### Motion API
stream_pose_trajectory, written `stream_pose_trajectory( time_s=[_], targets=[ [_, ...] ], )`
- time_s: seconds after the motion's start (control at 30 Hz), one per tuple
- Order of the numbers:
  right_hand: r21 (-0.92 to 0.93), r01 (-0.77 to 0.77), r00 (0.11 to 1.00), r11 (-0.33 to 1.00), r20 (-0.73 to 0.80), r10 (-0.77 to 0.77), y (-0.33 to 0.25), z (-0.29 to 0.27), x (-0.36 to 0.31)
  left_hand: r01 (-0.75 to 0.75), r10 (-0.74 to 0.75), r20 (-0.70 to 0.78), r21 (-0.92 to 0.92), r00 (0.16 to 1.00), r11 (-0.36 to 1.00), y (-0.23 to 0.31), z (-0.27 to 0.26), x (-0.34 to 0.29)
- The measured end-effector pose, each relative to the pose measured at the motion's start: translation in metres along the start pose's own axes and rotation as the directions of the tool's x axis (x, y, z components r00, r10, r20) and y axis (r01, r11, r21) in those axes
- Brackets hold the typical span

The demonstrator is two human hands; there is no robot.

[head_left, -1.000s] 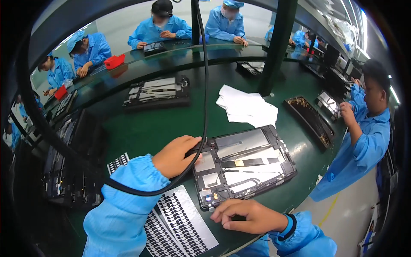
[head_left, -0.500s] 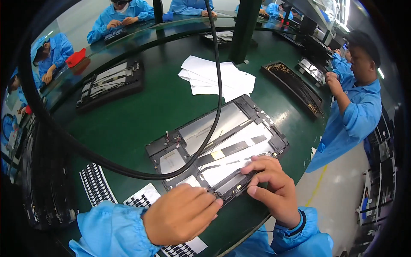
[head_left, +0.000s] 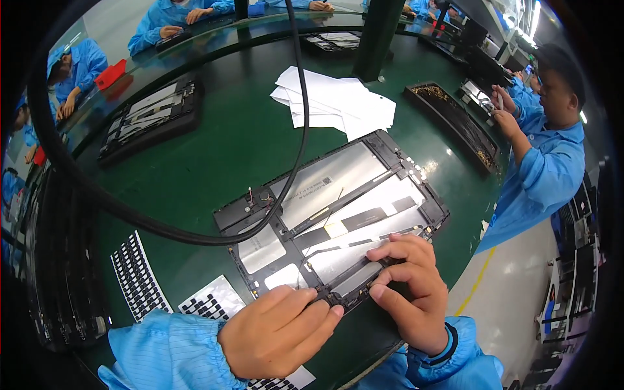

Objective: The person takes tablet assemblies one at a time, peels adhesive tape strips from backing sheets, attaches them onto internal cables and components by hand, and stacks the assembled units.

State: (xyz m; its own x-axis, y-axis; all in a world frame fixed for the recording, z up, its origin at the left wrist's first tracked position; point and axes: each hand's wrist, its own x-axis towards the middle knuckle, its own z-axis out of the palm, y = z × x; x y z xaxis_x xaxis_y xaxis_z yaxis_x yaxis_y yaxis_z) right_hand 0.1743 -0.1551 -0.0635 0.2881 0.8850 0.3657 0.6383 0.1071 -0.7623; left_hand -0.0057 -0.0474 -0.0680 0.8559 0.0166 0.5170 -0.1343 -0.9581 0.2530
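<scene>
I have an opened tablet (head_left: 335,229) between six-o'clock fingers.
Left hand (head_left: 286,331), seven o'clock; right hand (head_left: 413,286), five; whether either pinches, I can't tell.

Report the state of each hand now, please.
Left hand: curled at the device, grip unclear.
Right hand: half-curled at the device, grip unclear.

My left hand (head_left: 279,335) hides part of the white sheet (head_left: 222,288) beneath it; my right hand (head_left: 414,286) covers some of the open device (head_left: 328,188); beyond both, the top edge crops a co-worker (head_left: 168,18).
</scene>
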Motion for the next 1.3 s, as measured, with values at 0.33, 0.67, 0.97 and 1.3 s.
stream_pose_trajectory(
  time_s=[0.33,0.67,0.97,1.3],
  targets=[
    [-0.046,0.016,1.0,0.999,-0.01,-0.016,0.004,-0.003,0.001,-0.107,0.1,0.141,0.042,0.985,0.993,0.009,0.005,0.023],
    [-0.052,0.083,0.99,0.995,0.122,-0.077,0.008,-0.029,0.013,-0.037,0.037,0.099,-0.008,0.994,0.999,0.008,0.009,0.023],
    [0.022,0.266,0.925,0.964,0.277,-0.261,0.025,-0.039,0.021,-0.012,0.018,0.114,-0.055,0.993,0.998,0.005,0.01,0.025],
    [0.062,0.181,0.946,0.982,0.261,-0.191,0.016,-0.025,0.03,-0.073,0.076,0.093,-0.036,0.993,0.997,0.002,0.008,0.026]
  ],
)
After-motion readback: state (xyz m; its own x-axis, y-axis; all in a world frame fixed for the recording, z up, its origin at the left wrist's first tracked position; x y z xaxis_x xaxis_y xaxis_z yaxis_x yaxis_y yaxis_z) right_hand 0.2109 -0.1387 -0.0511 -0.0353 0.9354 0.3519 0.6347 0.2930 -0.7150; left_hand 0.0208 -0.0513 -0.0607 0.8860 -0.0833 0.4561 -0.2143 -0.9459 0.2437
